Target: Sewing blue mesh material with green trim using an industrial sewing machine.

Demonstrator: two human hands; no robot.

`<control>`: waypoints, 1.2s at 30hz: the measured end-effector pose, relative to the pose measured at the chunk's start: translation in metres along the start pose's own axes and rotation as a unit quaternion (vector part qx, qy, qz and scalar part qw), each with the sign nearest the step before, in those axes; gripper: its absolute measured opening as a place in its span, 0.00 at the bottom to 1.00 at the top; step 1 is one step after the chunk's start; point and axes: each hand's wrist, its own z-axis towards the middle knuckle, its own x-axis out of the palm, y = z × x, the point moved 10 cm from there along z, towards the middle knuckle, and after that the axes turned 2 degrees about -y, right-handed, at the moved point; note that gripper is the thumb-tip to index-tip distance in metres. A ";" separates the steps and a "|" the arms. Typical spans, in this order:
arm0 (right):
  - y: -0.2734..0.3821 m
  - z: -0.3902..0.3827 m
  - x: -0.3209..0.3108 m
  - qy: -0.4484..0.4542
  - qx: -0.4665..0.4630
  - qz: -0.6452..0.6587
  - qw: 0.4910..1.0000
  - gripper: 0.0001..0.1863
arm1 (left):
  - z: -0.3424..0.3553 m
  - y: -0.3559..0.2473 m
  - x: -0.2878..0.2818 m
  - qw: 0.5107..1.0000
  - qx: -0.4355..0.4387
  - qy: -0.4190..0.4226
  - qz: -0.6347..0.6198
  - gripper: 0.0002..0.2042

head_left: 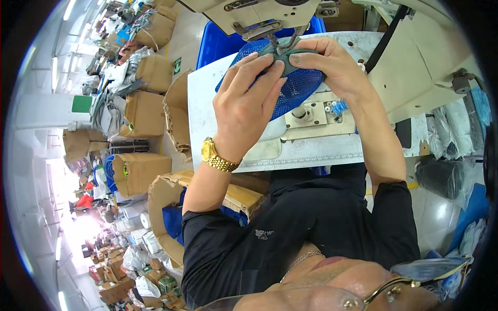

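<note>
Below the needle, left hand: the left hand (239,106), fingers drawn together, tips pinching a matt grey-green cloth band (290,65).
Below the needle, right hand: the right hand (334,65), thumb and forefinger pinching the right end of the same band.
Workpiece: one bright blue open-weave mesh piece (298,93) with the band along its upper part; located between the hands, close to the table's far edge; its lower part hangs over the machine bed.
Left wrist: gold-coloured metal link watch (207,150).
Overhead: cream-enamelled sewing machine (264,13), its head above the fingertips, its thick arm at the table's right side; slim metal needle assembly (274,44) just beside the fingers.
Machine bed: cream metal plate (316,127) with short round post, nearer the near edge than the workpiece; small blue ribbed cylinder (340,107) on its right part.
Support: white sewing table (202,119), ruled scale along its near edge.
Past the far edge: deep blue plastic bin (209,46).
Past the left edge: open brown cardboard carton (179,111).
Off the near left corner: second brown carton (165,194), holding dark blue cloth (172,222).
Right of table: dark bundle in clear plastic (441,179).
</note>
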 end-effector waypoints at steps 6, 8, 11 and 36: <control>0.001 0.001 -0.001 -0.016 0.002 -0.056 0.998 0.11 | 0.001 0.001 0.000 1.000 0.016 -0.001 0.012 0.13; 0.000 0.000 -0.003 -0.031 0.004 -0.061 0.998 0.12 | 0.000 0.001 -0.001 1.000 0.021 -0.014 0.012 0.13; -0.001 -0.001 -0.002 -0.033 0.008 -0.061 0.998 0.12 | 0.002 0.003 -0.001 1.000 0.024 -0.010 0.002 0.12; -0.009 -0.008 0.001 -0.085 -0.016 0.009 0.996 0.09 | 0.012 -0.013 0.001 0.992 0.112 0.033 0.049 0.14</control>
